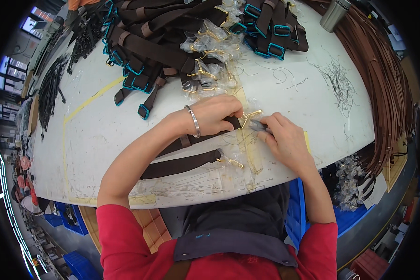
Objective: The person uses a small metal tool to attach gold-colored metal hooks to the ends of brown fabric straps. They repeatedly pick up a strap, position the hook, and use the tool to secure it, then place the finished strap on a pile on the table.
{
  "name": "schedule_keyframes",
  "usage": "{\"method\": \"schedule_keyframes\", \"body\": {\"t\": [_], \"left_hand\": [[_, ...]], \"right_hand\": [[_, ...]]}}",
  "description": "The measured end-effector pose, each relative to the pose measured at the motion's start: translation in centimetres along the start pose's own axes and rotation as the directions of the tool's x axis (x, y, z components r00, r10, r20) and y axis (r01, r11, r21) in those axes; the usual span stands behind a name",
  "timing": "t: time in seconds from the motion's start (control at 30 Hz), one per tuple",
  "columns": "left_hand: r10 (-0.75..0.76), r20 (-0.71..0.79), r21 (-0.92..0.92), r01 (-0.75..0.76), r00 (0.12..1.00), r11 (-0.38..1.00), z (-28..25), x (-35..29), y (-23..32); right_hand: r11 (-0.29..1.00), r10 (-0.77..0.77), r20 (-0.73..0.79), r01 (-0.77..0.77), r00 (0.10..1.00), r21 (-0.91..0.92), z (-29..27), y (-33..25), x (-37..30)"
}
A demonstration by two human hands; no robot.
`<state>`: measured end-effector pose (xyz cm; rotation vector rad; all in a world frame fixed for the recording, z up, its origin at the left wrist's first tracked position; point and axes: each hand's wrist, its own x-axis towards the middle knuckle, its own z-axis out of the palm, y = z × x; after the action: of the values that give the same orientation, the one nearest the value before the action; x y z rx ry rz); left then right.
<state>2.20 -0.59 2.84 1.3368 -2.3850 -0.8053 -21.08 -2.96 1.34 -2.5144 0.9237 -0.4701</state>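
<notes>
My left hand, with a silver bangle at the wrist, is closed on the end of a dark brown strap. A gold metal clasp sticks out past its fingertips, with clear plastic film around it. My right hand grips a small grey tool, perhaps thread snips; its tip reaches beside the clasp, and the fingers hide most of it. Nearer to me lies another dark brown strap, its gold hook partly in film. The held strap runs off under my left forearm.
Beyond my hands lies a heap of brown straps with blue-wrapped buckles and film-wrapped gold clasps. Cut threads litter the white table. Long brown strips hang along the right edge, near a steel flask. Blue crates stand below.
</notes>
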Motion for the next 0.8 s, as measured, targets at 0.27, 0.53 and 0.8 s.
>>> {"method": "schedule_keyframes", "body": {"t": [0.27,0.53,0.8], "left_hand": [[-0.149,0.043,-0.016,0.15,0.988,0.989,1.5,-0.3,0.0],[-0.055,0.096,0.047,0.05,0.994,0.998,0.9,0.1,-0.3],[-0.038,0.029,0.028,0.038,0.999,0.999,1.9,0.2,-0.5]], "right_hand": [[0.985,0.114,0.144,-0.131,0.983,0.116,0.6,-2.1,-1.0],[0.991,0.125,0.092,-0.129,0.988,0.046,1.9,-2.6,-0.5],[0.994,0.105,0.032,-0.104,0.994,-0.021,2.6,-2.7,-0.3]]}}
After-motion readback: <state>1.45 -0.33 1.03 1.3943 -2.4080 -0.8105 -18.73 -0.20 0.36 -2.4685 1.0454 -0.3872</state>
